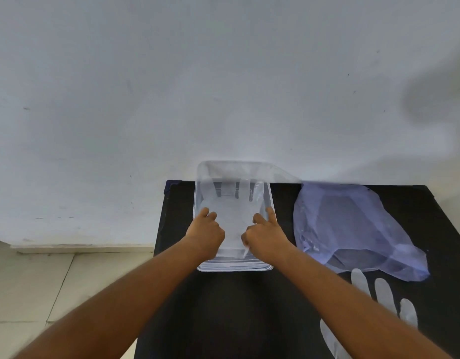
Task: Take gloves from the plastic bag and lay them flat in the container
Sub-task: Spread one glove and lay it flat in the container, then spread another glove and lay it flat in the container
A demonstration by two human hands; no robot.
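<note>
A clear plastic container (233,267) stands on the black table, against the wall. A white glove (232,216) lies spread inside it, fingers pointing away from me. My left hand (205,233) rests on the glove's left side with its fingers curled. On the glove's right side sits my right hand (265,233), two fingers stretched forward and a bit of the cuff pinched beneath it. The bluish see-through plastic bag (353,229) lies crumpled to the right of the container. A second white glove (384,296) lies flat on the table near the bag, partly hidden by my right forearm.
The black table (223,307) stands against a white wall (223,86); its left edge drops to a tiled floor (29,281). A dark shadow falls on the wall at the upper right.
</note>
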